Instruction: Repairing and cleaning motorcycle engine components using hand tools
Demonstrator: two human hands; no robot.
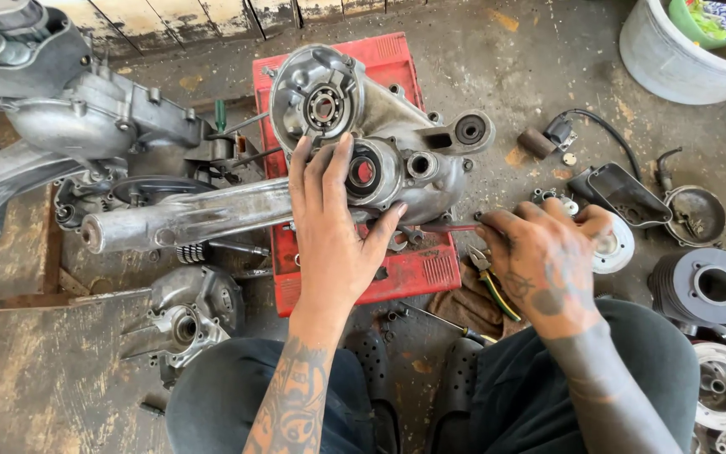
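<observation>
Our left hand spread flat against the grey cast-metal engine casing, our right hand gripping a red-handled screwdriver, above the red plastic toolbox

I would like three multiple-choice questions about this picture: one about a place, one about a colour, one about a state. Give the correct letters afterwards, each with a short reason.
1. Where does the engine case rest?
A. on a red box
B. in a bucket
C. on the person's knee

2. What colour are the handles of the pliers on the rag?
A. blue
B. yellow and green
C. white

3. How is the left hand?
A. closed in a fist
B. open, fingers spread against the engine case
C. resting on the floor

Answers:
1 A: the red box shows under and behind the case.
2 B: both colours show on the handles.
3 B: the fingers lie spread on the metal, while the right hand holds a thin tool.
</observation>
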